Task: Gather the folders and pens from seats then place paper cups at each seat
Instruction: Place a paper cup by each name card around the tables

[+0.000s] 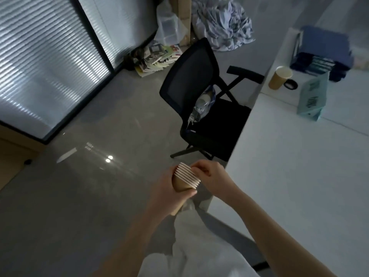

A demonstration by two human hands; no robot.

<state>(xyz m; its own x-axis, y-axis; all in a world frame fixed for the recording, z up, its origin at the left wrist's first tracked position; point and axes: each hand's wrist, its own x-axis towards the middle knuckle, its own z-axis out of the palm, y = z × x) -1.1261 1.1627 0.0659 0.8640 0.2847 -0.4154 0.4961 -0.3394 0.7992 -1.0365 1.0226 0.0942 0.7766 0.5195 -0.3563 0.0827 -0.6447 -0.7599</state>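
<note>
We judged the task to be in its cup-placing stage. One paper cup (279, 76) already stood at the far end of the white desk (299, 176), near its left edge, beside the office chair (199, 100); no folders or pens lay at that seat. Other seats were out of view. The left hand (165, 194) gripped a nested stack of paper cups (185, 179) off the desk's near left corner. The right hand (211, 174) pinched the topmost rim, its fingers (199, 170) curled there.

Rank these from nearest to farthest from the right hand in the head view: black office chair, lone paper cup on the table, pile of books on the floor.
From the right hand:
1. Black office chair, just ahead, beside the table.
2. Lone paper cup, up right on the table.
3. Pile of books, far corner by the blinds.
</note>
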